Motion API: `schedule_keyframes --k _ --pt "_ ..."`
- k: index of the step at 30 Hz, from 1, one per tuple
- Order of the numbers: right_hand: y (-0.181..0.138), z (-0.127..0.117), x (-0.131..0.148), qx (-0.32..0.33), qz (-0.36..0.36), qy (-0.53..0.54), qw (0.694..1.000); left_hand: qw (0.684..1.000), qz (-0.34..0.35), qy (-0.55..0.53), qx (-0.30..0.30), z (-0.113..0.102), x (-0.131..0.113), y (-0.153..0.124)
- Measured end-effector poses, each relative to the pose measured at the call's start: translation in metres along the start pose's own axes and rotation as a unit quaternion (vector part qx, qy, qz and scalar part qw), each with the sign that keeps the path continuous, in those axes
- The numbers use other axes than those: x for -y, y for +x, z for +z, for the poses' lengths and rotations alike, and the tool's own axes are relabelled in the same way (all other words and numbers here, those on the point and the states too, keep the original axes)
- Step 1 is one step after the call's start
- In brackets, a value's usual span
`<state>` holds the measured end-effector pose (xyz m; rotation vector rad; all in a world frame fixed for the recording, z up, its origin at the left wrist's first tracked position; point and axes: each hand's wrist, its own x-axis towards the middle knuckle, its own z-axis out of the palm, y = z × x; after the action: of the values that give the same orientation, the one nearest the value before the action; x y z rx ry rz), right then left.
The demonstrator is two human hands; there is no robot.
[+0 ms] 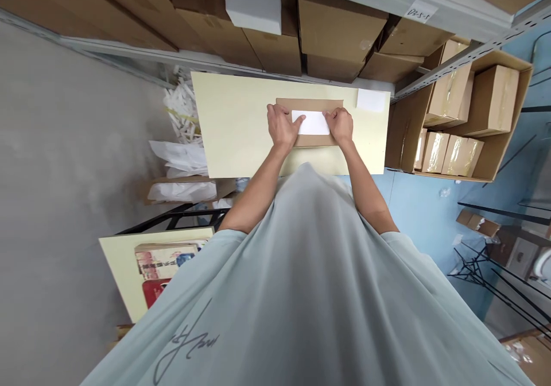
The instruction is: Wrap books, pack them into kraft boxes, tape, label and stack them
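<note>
**Fig. 1. Head view, looking down.**

**Q:** Where is the parcel?
**A:** I have the parcel (310,104), flat and brown, lying on the pale bench (232,139) near its far edge, just below the shelf boxes (336,27). A white label (310,123) lies on its top face, roughly centred.

**Q:** And the hands?
**A:** The left hand (280,127) rests on the label's left end, and the right hand (341,125) on its right end. Neither grip is closed on anything. The fingers lie loosely curved, with tips and thumbs pressing down on label and parcel.

**Q:** Which step do you read?
**A:** I judge it to be seating the label, since both ends are held down and the middle is bare between the hands. I cannot tell whether it is fully stuck.

**Q:** What would the next move call for?
**A:** Even pressure drawn from the middle outward, so that no crease forms. The parcel must also be kept from sliding on the smooth bench.

**Q:** What is around it?
**A:** A white slip (371,100) lies on the bench to the parcel's right, apart from it. Right of the bench an open carton (516,105) holds small taped boxes (456,153). Left of the bench lies a heap of paper strips (183,110).
</note>
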<state>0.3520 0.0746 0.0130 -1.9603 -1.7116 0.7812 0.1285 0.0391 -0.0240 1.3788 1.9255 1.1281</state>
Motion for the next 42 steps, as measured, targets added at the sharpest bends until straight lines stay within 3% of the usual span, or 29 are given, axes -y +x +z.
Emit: schedule_keyframes --k 6,8,10,13,18,23,28,35,42 --pt "-0.007 -0.005 0.016 -0.022 0.032 -0.038 0.999 0.998 -0.065 0.023 0.014 -0.008 -0.012 0.013" --pt "-0.019 -0.002 0.027 -0.030 0.009 -0.065 0.997 0.998 -0.031 0.042 0.030 -0.010 -0.026 0.005" --pt "-0.033 0.005 0.039 -0.025 -0.047 -0.094 0.994 0.995 0.044 0.057 0.067 -0.007 -0.042 -0.007" --pt "-0.054 0.018 0.051 0.023 -0.122 -0.134 0.983 0.975 0.121 0.088 0.167 -0.001 -0.056 -0.025" --pt "-0.064 0.010 0.039 0.089 -0.145 -0.167 0.971 0.943 0.146 0.143 0.261 -0.023 -0.040 -0.026" --pt "-0.064 -0.012 0.017 0.040 -0.107 -0.172 0.978 0.947 0.117 0.166 0.247 -0.046 -0.025 -0.018" --pt "-0.069 -0.012 0.021 0.014 -0.086 -0.174 0.981 0.937 0.128 0.203 0.253 -0.041 -0.037 -0.030" --pt "-0.079 0.001 0.039 0.077 -0.137 -0.185 0.970 0.928 0.137 0.223 0.263 -0.042 -0.039 -0.036" --pt "-0.081 -0.005 0.010 0.037 -0.061 -0.180 0.981 0.940 0.086 0.227 0.241 -0.064 -0.015 -0.030"
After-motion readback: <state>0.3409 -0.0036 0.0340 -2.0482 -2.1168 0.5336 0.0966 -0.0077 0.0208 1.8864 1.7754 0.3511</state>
